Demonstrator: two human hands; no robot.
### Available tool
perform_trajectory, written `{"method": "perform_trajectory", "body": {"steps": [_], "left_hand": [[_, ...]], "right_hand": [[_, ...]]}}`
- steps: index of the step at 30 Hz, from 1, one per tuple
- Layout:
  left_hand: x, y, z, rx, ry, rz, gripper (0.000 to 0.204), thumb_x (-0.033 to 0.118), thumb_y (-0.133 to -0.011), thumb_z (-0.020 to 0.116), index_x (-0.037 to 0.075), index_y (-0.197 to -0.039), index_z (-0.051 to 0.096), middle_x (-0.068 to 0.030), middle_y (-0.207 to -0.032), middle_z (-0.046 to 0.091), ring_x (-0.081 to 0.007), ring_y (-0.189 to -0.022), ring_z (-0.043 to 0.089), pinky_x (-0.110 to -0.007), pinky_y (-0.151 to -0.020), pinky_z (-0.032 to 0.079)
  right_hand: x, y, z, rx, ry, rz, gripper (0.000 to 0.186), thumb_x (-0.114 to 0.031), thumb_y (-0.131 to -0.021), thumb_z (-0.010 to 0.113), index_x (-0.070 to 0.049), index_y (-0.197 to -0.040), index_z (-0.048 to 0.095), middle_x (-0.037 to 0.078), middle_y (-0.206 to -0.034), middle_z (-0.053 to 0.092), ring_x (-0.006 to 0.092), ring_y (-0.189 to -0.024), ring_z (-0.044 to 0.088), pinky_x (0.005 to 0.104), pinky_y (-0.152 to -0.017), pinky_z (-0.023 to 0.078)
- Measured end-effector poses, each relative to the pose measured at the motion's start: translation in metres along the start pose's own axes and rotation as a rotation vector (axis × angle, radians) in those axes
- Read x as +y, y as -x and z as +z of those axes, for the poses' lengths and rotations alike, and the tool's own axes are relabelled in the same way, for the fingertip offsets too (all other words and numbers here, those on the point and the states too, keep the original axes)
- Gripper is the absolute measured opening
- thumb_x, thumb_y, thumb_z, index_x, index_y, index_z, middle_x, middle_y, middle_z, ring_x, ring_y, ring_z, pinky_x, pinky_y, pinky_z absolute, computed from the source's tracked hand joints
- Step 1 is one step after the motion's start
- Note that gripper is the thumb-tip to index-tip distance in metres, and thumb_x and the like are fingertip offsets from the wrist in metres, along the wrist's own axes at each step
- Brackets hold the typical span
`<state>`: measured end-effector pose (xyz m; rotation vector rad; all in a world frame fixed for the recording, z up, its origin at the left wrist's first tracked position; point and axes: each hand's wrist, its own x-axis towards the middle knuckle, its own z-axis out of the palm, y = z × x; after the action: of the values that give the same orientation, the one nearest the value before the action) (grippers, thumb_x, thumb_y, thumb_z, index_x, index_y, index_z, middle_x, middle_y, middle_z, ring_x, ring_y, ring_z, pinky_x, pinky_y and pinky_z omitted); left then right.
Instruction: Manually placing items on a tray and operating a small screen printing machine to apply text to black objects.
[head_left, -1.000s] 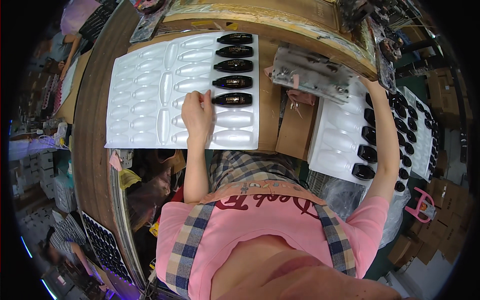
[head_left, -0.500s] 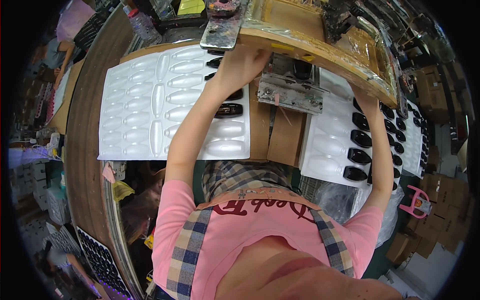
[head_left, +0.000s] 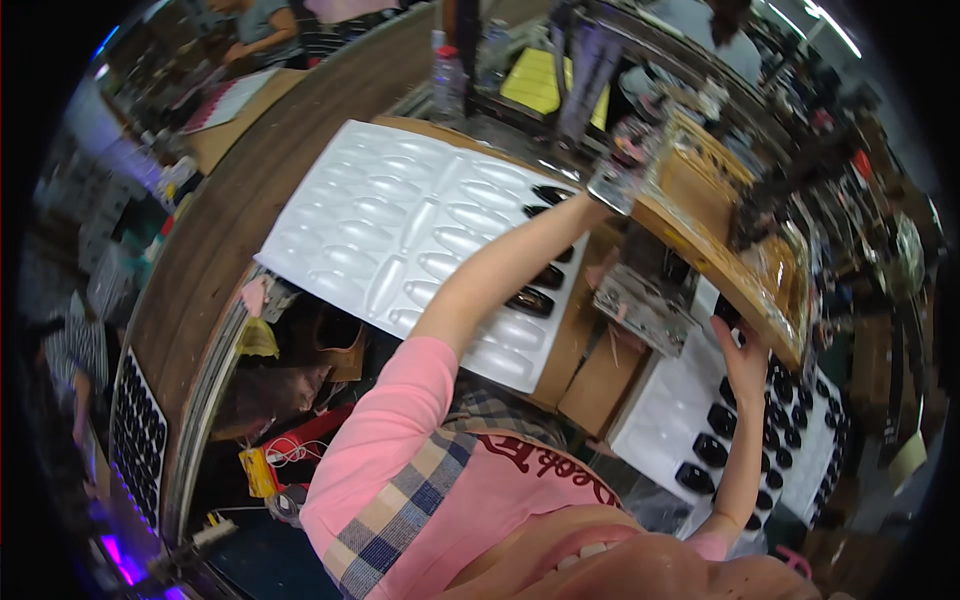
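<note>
My left forearm reaches across a white moulded tray, and my left hand disappears behind a metal clamp at the near corner of a wooden screen frame; its fingers are hidden. On the other side, my right hand is beneath the frame's right part, thumb held apart from the fingers. Dark pieces lie close by it, and the fingertips are partly covered, so no firm grip shows. Glossy black bottle-shaped pieces lie in the right white tray. A metal fixture stands under the frame.
Several black pieces rest along the left tray's right side. Cardboard fills the gap between trays. Bottles and a yellow sheet are at the back. Another person is at far left, beyond the brown bench edge.
The whole view has turned and shifted. My left hand has gone from below the frame to behind its clamp corner. My right hand's thumb and fingers now show under the frame.
</note>
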<state>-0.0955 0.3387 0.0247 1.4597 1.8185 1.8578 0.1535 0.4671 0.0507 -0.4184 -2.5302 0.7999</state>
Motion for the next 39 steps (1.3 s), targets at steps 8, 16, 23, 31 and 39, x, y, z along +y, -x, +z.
{"method": "perform_trajectory", "body": {"steps": [8, 16, 23, 31, 39], "left_hand": [[-0.003, 0.064, -0.1, 0.302, 0.352, -0.271, 0.02, 0.015, -0.082, 0.058, -0.002, -0.093, 0.06, -0.0034, -0.085, 0.059, -0.0078, -0.076, 0.054, -0.021, -0.07, 0.044], [0.0, 0.193, -0.123, 0.648, 0.19, -0.432, 0.02, 0.014, -0.083, 0.055, -0.004, -0.092, 0.059, -0.0058, -0.083, 0.06, -0.0108, -0.077, 0.056, -0.023, -0.072, 0.046], [0.012, 0.228, -0.117, 0.787, 0.162, -0.45, 0.019, 0.014, -0.083, 0.056, -0.004, -0.089, 0.06, -0.0045, -0.08, 0.06, -0.0096, -0.074, 0.055, -0.022, -0.071, 0.045], [0.026, 0.248, -0.096, 0.763, 0.059, -0.422, 0.016, 0.012, -0.081, 0.058, -0.004, -0.085, 0.06, -0.0036, -0.075, 0.059, -0.0075, -0.068, 0.053, -0.019, -0.065, 0.041], [0.007, 0.256, -0.053, 0.636, -0.014, -0.534, 0.018, 0.013, -0.082, 0.058, -0.005, -0.085, 0.058, -0.0044, -0.073, 0.058, -0.0079, -0.068, 0.052, -0.019, -0.063, 0.041]], "right_hand": [[-0.023, -0.034, 0.056, -0.106, 0.01, -0.152, 0.046, -0.02, -0.074, 0.065, 0.005, -0.108, 0.045, 0.014, -0.096, 0.055, 0.0207, -0.088, 0.052, 0.03, -0.08, 0.039], [-0.025, -0.026, 0.062, -0.104, -0.01, -0.151, 0.045, -0.018, -0.08, 0.058, 0.003, -0.115, 0.038, 0.02, -0.103, 0.053, 0.0283, -0.095, 0.052, 0.0321, -0.082, 0.039], [-0.029, -0.017, 0.067, -0.047, 0.059, -0.134, 0.056, -0.025, -0.079, 0.059, -0.003, -0.123, 0.031, 0.02, -0.105, 0.053, 0.0296, -0.098, 0.053, 0.0327, -0.081, 0.04], [-0.025, -0.001, 0.059, 0.036, 0.21, -0.209, 0.076, -0.042, -0.077, 0.057, -0.001, -0.13, 0.021, 0.024, -0.116, 0.046, 0.0398, -0.096, 0.052, 0.0397, -0.076, 0.044], [-0.022, 0.062, 0.0, 0.076, 0.147, -0.008, 0.056, -0.022, -0.082, 0.056, -0.004, -0.128, 0.031, 0.016, -0.126, 0.041, 0.0253, -0.108, 0.048, 0.0347, -0.088, 0.039]]}}
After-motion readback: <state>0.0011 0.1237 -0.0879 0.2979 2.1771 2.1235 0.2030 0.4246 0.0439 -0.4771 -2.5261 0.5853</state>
